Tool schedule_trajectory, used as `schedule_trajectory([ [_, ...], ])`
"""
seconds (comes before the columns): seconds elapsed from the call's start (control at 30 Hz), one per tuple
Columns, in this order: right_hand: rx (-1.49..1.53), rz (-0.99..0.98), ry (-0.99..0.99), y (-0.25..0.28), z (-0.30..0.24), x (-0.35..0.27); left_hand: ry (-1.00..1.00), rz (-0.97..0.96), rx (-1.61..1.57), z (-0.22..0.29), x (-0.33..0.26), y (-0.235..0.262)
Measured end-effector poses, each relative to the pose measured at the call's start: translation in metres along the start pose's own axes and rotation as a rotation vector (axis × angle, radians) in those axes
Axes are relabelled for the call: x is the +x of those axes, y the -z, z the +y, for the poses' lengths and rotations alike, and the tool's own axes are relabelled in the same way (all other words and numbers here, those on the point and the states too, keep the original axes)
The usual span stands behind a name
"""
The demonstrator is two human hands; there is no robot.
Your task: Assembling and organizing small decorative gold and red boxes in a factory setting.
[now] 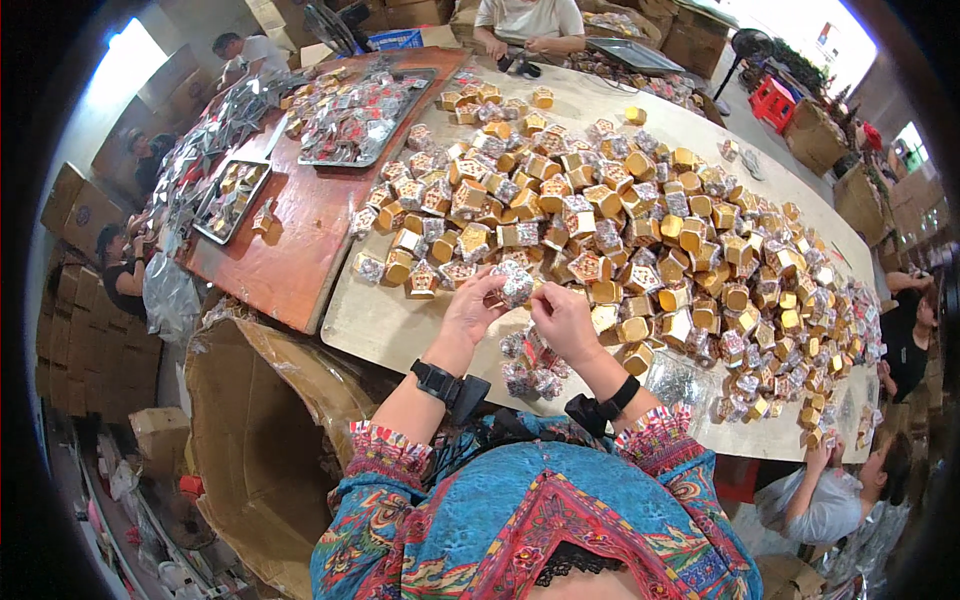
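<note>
Between thumb and fingers, my left hand (470, 314) grips a small glittery silver-and-white ornament (515, 285) above the near part of the pale table. Close to its right side is my right hand (566, 324), fingers pinched together; whatever they hold is too small to make out. Below both hands, near the table edge, lies a little cluster of similar glittery pieces (520, 378) with some red among them. A big heap of small gold house-like ornaments (560, 195), many with patterned or glittery faces, spreads just beyond my hands and to the right.
On the left, a reddish-brown table (300, 245) bears metal trays (385, 150) of ornaments and silver stars. An open cardboard box (260, 440) stands at my left. Co-workers sit around the tables, one (530, 22) at the far side. A red stool (770, 100) is far right.
</note>
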State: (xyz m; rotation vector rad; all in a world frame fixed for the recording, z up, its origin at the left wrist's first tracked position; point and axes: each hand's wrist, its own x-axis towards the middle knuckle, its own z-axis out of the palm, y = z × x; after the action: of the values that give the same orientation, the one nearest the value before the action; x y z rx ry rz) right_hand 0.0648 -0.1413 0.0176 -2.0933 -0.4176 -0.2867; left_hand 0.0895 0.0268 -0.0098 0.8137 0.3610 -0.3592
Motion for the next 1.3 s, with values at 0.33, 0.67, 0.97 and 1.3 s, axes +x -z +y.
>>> schedule_trajectory([
  [0.33, -0.049, 0.046, 0.051, 0.001, 0.0, 0.004, -0.029, 0.015, 0.044, -0.001, 0.001, 0.002],
  [0.67, -0.017, 0.016, 0.035, 0.004, -0.003, 0.002, -0.098, 0.026, 0.145, -0.002, 0.0, 0.005],
  [0.97, -0.013, 0.005, 0.011, 0.006, -0.002, 0.0, -0.121, 0.05, 0.186, -0.003, -0.004, -0.001],
  [1.3, 0.0, -0.005, -0.025, 0.006, 0.001, 0.0, -0.346, 0.044, 0.426, -0.006, -0.003, -0.009],
])
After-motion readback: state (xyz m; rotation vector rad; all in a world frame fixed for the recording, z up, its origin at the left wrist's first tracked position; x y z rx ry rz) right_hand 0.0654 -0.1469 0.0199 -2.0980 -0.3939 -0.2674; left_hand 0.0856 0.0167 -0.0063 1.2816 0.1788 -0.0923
